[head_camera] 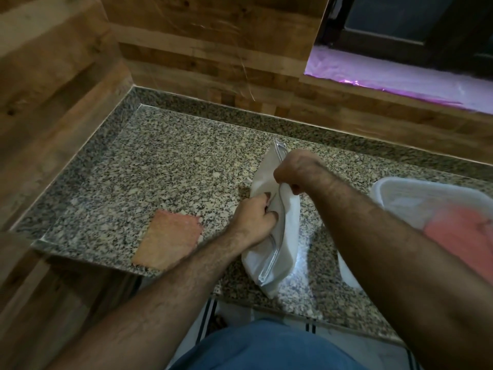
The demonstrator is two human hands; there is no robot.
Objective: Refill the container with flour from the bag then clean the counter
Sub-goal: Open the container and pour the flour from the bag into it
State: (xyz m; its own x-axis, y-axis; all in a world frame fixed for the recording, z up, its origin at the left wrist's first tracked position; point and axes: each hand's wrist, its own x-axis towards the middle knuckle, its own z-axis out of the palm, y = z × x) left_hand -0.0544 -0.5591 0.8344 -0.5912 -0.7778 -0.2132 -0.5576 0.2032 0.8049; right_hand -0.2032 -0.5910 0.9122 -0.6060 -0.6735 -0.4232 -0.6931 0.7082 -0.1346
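A white flour bag (272, 252) with a clear zip strip along its top stands on the speckled granite counter (165, 166). My left hand (256, 217) pinches the bag's near lip, and my right hand (296, 172) grips the far lip higher up. Both fists are closed on the bag's mouth. A translucent plastic container (416, 198) sits at the right, partly behind my right forearm, with something pink showing inside or through it. An orange cleaning cloth (170, 239) lies flat near the counter's front edge, left of the bag.
Wooden panels wall in the counter at the left and back. A window ledge covered in pink-lit plastic (400, 76) runs at the upper right. The counter's front edge (306, 313) is close to my body.
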